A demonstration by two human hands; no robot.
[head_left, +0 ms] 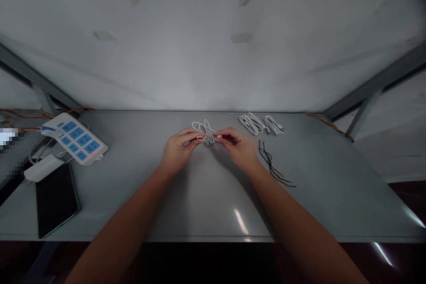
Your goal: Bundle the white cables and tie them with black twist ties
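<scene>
**Both hands pinch a looped white cable at mid-table**

From my remote seat I look down two bare forearms onto a grey table (199, 213). Nearest me, well off to the left of the fingers, a dark phone (56, 199) lies flat by the table's front edge, with a white charger (43, 167) just beyond it. Both are clear of the working patch.

At the middle, the left hand (178, 148) and right hand (238, 146) meet fingertip to fingertip. Each is closed in a pinch, thumb against forefinger, on one side of a white cable (207, 132). The cable's loops fan out just beyond the fingertips, toward the wall. Gripping from both sides, I judge, keeps the loops gathered and lifted a little off the surface. The picture is too soft there for me to say whether the small pale spots at the fingertips are the cable's plugs.

Just right of the right-hand fingers, beside the wrist, some thin black ties (271, 164) lie loose within easy reach. Beyond them, further right of the fingers, two coiled cables (261, 124) sit side by side, each in a tidy bundle, near the table's back edge.

Far left of the fingers a power strip (75, 138) with blue sockets rests at an angle, one small red light showing. A plain pale wall (213, 53) closes the view.
</scene>
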